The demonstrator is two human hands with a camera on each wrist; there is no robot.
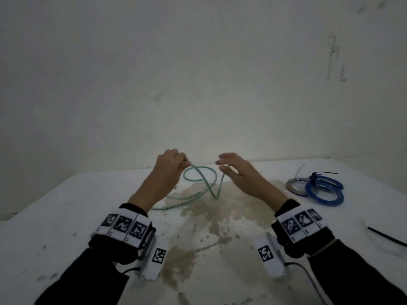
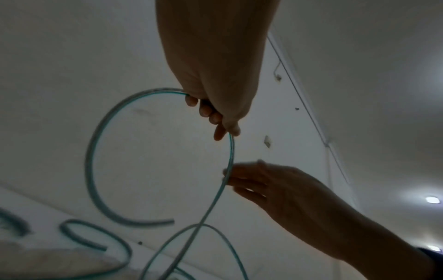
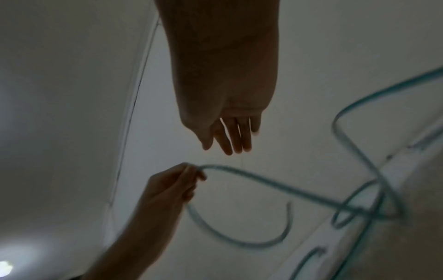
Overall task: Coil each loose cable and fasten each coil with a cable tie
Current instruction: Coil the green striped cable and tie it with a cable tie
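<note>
Green cable (image 1: 199,186): is lying partly on the table near its far middle, with one loop lifted into the air between the two hands and the rest trailing toward the near left across the stained patch.
Raised loop: is curving out from the left hand, round and down; its free end is hanging unsupported in the left wrist view.
Left hand (image 1: 168,167): is pinching the green cable between curled fingers and thumb, raised above the table just left of the loop.
Left fingers (image 2: 206,110): are closing round the cable where the loop begins.
Right hand (image 1: 239,172): is hovering just right of the loop with fingers straight and slightly spread; the fingertips are close beside a strand, but whether they are touching it cannot be told.
Right fingers (image 3: 236,136): are extending loosely, gripping nothing.
Blue coil (image 1: 323,189): is lying on the far right of the table, well apart from the hands, with a black cable tie (image 1: 324,173) fastened round it, its tail sticking out to the right.
Grey coil (image 1: 297,186): is lying touching the blue coil on its left side.
Loose black tie (image 1: 386,236): is lying at the near right edge.
Table (image 1: 66,216): is white, carrying a brown stain (image 1: 211,219) across its middle.
Containers: are not appearing in any view.
</note>
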